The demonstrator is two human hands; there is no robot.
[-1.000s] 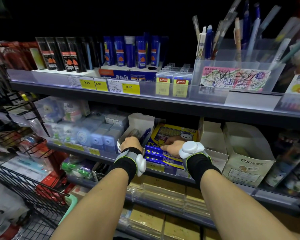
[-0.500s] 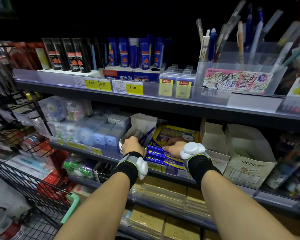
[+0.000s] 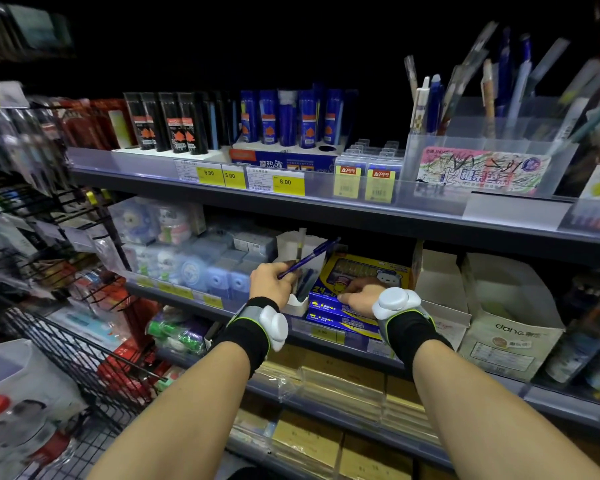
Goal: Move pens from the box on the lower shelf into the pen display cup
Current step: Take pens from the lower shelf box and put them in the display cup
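The left hand pinches a blue pen by its lower barrel, just above the white box. Light, stiff and slick, it likely wants a mid-barrel grip. The right hand rests flat-fingered beside the box.

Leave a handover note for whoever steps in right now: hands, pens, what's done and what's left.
Left hand grips a blue pen, lifted partly out of the white pen box on the lower shelf.
Right hand rests on the blue crayon box beside it.
Pen display cup stands on the upper shelf, right, already holding pens.
Left: carry this pen up into the cup, then fetch more.
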